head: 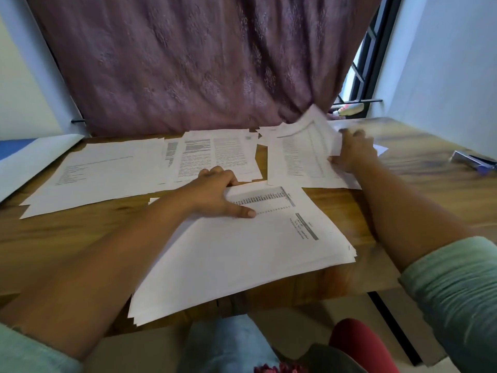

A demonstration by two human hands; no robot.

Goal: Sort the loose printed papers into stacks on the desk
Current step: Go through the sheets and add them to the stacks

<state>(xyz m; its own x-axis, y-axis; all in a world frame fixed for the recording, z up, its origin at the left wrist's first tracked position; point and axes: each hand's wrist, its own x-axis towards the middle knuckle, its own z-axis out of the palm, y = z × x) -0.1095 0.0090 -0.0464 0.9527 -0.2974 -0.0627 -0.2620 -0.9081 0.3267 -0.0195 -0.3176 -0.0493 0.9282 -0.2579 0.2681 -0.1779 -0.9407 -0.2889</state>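
The left hand [219, 191] lies flat on the nearest stack [242, 249], thumb stretched out, fingers loosely curled over its far edge, pinning rather than gripping, while the right hand [351, 153] pinches a lifted sheet [309, 125] over the far-right pile [298, 162], its fingers blurred but seemingly closed on the paper. More sorted papers [113, 170] lie beyond the left fingertips, along the desk [419, 170]. The near stack juts past the desk edge toward the person, so I'd say easing the left palm could let it slide off, and a hasty right-hand tug might scatter the pile beneath.
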